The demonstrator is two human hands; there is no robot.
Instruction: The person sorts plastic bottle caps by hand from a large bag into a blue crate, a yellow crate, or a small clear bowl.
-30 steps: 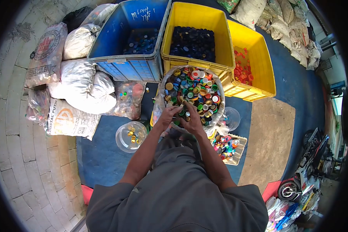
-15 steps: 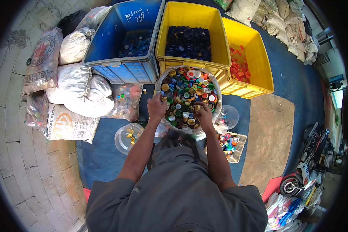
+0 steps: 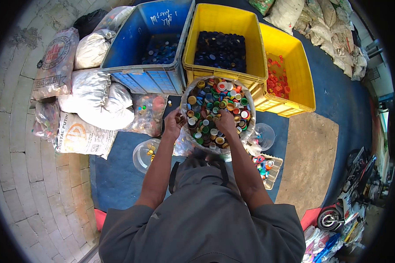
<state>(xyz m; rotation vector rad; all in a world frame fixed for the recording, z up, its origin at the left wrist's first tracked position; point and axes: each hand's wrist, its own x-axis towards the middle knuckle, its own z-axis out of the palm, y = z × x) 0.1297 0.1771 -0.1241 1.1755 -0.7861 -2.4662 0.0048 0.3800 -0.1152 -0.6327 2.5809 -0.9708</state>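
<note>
A round container lined with a pale sack point(image 3: 251, 105) is heaped with bottle caps point(image 3: 210, 98) of many colours, directly in front of me. At its left rim is my left hand point(image 3: 174, 123), fingers curled towards the thumb; what they hold is too small to make out. My right hand point(image 3: 226, 123) reaches over the middle of the heap, its fingers pinched together at a bottle cap among the others. The fingertips there are partly hidden by the hand itself.
Behind the heap stand a blue crate point(image 3: 140, 70) and two yellow crates point(image 3: 226, 72) point(image 3: 289, 107) holding sorted caps. A clear tub point(image 3: 140, 160) with yellow caps is at left, another clear tub point(image 3: 267, 136) at right. A cap-filled basket point(image 3: 274, 173) and stuffed sacks point(image 3: 90, 94) lie nearby.
My left hand has drawn back slightly from the caps to the rim. My right hand has moved inward and deeper over the heap. The whole view has shifted a little.
</note>
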